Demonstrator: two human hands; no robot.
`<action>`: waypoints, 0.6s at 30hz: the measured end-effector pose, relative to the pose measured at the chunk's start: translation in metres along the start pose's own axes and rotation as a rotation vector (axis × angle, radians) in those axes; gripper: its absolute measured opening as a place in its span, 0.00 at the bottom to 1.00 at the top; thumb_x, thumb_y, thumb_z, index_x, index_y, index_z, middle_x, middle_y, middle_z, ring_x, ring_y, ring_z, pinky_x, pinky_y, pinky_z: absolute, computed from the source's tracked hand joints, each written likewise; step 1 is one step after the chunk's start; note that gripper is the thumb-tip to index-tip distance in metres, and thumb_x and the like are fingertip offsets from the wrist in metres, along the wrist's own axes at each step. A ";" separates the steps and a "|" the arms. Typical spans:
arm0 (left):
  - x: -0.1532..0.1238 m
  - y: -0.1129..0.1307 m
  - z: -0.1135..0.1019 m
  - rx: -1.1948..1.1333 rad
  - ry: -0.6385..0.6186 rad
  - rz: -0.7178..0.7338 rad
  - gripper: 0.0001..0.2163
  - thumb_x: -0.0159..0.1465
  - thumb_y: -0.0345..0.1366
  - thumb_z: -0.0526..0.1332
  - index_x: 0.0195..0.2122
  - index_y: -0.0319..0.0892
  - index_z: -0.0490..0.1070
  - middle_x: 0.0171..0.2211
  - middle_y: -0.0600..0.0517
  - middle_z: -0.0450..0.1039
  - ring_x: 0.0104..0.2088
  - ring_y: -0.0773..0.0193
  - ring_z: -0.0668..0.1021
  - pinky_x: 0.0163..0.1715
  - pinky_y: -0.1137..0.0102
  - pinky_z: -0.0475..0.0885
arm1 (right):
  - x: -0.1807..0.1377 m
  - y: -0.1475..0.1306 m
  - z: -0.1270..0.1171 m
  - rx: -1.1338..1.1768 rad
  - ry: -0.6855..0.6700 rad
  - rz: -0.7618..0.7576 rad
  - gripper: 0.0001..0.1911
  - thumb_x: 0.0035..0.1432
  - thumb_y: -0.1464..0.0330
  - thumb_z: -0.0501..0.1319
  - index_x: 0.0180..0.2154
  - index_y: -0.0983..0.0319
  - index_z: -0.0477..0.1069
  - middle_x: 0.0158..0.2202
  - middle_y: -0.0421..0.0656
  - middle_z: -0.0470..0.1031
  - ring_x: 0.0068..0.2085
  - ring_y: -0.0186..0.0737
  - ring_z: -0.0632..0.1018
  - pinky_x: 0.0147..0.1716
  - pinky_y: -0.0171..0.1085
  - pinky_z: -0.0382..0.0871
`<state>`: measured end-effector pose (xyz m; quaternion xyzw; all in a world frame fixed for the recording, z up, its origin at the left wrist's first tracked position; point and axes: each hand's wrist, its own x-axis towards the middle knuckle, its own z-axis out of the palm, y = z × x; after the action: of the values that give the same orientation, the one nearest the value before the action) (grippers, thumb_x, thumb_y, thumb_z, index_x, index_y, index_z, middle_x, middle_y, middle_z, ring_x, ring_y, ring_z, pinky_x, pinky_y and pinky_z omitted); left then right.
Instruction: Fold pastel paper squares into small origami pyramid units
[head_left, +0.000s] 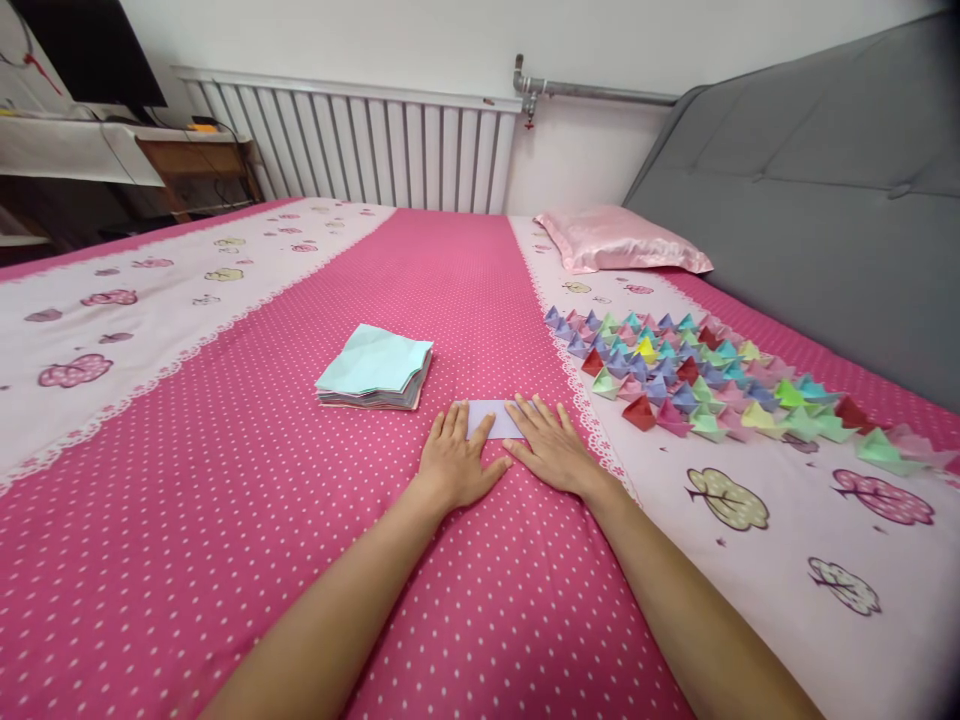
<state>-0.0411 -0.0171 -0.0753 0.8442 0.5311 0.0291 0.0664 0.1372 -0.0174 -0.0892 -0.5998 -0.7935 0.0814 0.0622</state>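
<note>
A lavender sheet of paper [495, 421], apparently folded into a narrow rectangle, lies flat on the pink dotted bedspread [480, 290]. My left hand [459, 462] presses on its left end, palm down with the fingers stretched out. On the right end rests my right hand [553, 447], also flat with fingers spread. Both thumbs point inward near the paper's lower edge. The ends of the paper are partly hidden under my fingers. To the left of my hands sits a stack of square paper [375, 362], with a light blue sheet on top.
Rows of small folded paper boats [682, 375] in many colours stand on the right. Behind them lies a pink pillow [619, 238] beside the grey headboard [817, 190]. A white radiator [360, 140] runs along the wall; a desk with a monitor [86, 50] stands far left.
</note>
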 end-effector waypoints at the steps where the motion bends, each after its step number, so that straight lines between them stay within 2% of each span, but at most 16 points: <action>1: -0.001 0.000 -0.001 0.001 -0.005 -0.033 0.37 0.58 0.60 0.43 0.64 0.42 0.47 0.66 0.41 0.41 0.65 0.46 0.46 0.61 0.53 0.41 | 0.000 0.000 0.000 0.001 -0.003 0.012 0.36 0.60 0.48 0.38 0.64 0.57 0.40 0.67 0.41 0.39 0.66 0.47 0.42 0.61 0.55 0.33; 5: -0.003 0.000 -0.003 0.026 -0.034 -0.135 0.45 0.55 0.65 0.41 0.65 0.35 0.43 0.65 0.37 0.39 0.65 0.47 0.44 0.61 0.51 0.37 | 0.000 0.002 -0.002 0.003 -0.019 0.047 0.38 0.58 0.45 0.38 0.64 0.57 0.39 0.67 0.41 0.39 0.66 0.49 0.41 0.61 0.56 0.32; 11: -0.009 -0.001 -0.005 0.048 -0.044 -0.220 0.50 0.52 0.67 0.41 0.64 0.28 0.40 0.65 0.38 0.37 0.65 0.46 0.44 0.60 0.50 0.37 | 0.000 0.005 -0.003 0.009 -0.017 0.117 0.43 0.55 0.42 0.41 0.65 0.59 0.39 0.67 0.44 0.39 0.66 0.51 0.41 0.61 0.55 0.34; 15: -0.012 -0.003 -0.006 0.024 -0.004 -0.212 0.50 0.53 0.66 0.43 0.64 0.27 0.41 0.65 0.37 0.40 0.65 0.46 0.46 0.61 0.51 0.39 | 0.000 0.009 -0.003 0.036 0.017 0.125 0.42 0.56 0.45 0.46 0.64 0.60 0.43 0.67 0.47 0.40 0.66 0.51 0.44 0.61 0.53 0.37; 18: -0.012 -0.005 -0.006 -0.002 0.053 -0.194 0.46 0.56 0.62 0.44 0.63 0.25 0.44 0.64 0.35 0.44 0.64 0.47 0.49 0.61 0.52 0.41 | 0.001 0.011 -0.003 0.049 0.065 0.126 0.37 0.56 0.51 0.52 0.63 0.59 0.47 0.66 0.49 0.43 0.65 0.52 0.48 0.61 0.52 0.41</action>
<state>-0.0510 -0.0249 -0.0697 0.7878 0.6117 0.0455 0.0555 0.1479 -0.0129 -0.0887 -0.6491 -0.7496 0.0851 0.0976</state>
